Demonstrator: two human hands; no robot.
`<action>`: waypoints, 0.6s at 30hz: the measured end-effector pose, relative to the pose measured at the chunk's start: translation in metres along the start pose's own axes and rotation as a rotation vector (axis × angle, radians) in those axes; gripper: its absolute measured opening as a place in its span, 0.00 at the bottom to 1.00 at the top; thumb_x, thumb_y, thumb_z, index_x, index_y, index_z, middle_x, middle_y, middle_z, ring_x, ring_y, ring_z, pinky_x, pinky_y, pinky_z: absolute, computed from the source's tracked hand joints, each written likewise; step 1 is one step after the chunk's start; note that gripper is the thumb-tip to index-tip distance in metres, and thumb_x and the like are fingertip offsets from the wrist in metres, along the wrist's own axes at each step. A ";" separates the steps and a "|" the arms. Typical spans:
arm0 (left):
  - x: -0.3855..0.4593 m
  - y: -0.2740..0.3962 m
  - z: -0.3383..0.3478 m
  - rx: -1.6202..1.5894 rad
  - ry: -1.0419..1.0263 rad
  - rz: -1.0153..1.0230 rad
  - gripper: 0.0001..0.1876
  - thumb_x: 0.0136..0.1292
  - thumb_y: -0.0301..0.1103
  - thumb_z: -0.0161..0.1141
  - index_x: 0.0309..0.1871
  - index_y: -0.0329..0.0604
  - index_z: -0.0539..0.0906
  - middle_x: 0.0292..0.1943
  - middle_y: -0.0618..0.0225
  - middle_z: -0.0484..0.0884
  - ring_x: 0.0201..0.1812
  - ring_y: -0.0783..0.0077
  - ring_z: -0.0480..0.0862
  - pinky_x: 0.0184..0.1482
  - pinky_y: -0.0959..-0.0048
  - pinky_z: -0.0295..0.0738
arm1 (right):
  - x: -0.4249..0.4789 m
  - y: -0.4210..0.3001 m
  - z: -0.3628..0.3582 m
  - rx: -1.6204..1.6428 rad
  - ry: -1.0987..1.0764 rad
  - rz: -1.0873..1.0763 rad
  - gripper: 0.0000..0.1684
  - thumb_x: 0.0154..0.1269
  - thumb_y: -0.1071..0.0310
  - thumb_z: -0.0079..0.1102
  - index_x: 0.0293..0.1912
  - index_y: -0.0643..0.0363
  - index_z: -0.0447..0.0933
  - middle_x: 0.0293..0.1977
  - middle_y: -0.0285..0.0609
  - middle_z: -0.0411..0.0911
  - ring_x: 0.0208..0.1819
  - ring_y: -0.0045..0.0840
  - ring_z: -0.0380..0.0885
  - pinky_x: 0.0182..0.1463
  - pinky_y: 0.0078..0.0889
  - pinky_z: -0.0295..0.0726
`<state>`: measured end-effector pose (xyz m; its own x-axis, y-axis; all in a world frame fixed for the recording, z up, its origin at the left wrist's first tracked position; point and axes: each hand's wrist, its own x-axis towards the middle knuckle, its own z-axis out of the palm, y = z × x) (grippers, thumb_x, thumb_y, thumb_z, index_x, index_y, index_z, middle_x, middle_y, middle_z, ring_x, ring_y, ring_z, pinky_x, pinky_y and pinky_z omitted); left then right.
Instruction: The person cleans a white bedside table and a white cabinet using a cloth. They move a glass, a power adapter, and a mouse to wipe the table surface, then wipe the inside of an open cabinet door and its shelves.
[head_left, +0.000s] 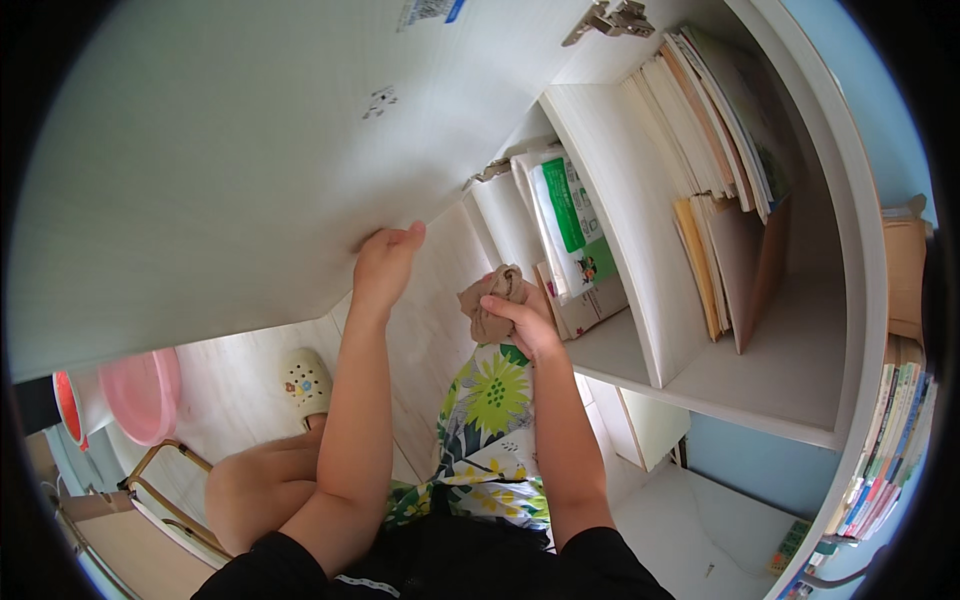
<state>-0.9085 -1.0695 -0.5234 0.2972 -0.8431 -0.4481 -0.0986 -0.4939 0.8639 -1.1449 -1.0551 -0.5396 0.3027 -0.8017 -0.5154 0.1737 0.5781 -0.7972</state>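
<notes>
My right hand (529, 319) holds a crumpled brown cloth (491, 304) in front of the lower cabinet shelf, above my patterned clothing. My left hand (390, 259) is at the inner face of the large white cabinet door (225, 187), near its lower part; its fingers are partly hidden and its thumb points up. Beside the right hand, the smaller compartment holds green-and-white plastic packages (566, 217) and a printed paper item (596, 307). A wooden divider (607, 195) separates it from a compartment with stacked books and papers (675, 135).
Metal hinges (611, 22) join door and cabinet. On the floor at left are a pink basin (142, 394), a clog-style shoe (306, 379) on my foot and a metal-framed chair or stand (169, 480). More books (885, 450) and a cardboard box (905, 274) stand at far right.
</notes>
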 end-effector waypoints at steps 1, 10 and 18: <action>-0.001 -0.002 0.000 0.026 0.024 0.016 0.26 0.63 0.50 0.64 0.52 0.35 0.79 0.50 0.53 0.81 0.53 0.60 0.79 0.57 0.65 0.72 | 0.001 -0.001 0.001 -0.038 -0.025 0.029 0.29 0.58 0.71 0.71 0.57 0.67 0.72 0.50 0.48 0.78 0.52 0.33 0.79 0.57 0.36 0.79; 0.007 -0.028 -0.001 0.071 0.514 0.451 0.18 0.61 0.35 0.67 0.50 0.38 0.77 0.45 0.62 0.79 0.47 0.63 0.76 0.52 0.65 0.71 | -0.003 -0.007 0.018 0.128 -0.147 -0.047 0.23 0.53 0.74 0.65 0.50 0.69 0.76 0.46 0.48 0.81 0.47 0.33 0.82 0.52 0.38 0.82; 0.003 -0.010 0.042 0.019 -0.092 0.193 0.21 0.65 0.47 0.64 0.52 0.41 0.77 0.46 0.64 0.80 0.44 0.69 0.78 0.47 0.69 0.73 | -0.032 -0.007 -0.006 0.218 -0.013 -0.074 0.15 0.56 0.70 0.63 0.43 0.64 0.73 0.35 0.48 0.79 0.42 0.36 0.82 0.50 0.40 0.82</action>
<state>-0.9465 -1.0758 -0.5434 0.1833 -0.9379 -0.2947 -0.1638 -0.3247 0.9315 -1.1612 -1.0344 -0.5193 0.2937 -0.8420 -0.4525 0.3942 0.5379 -0.7451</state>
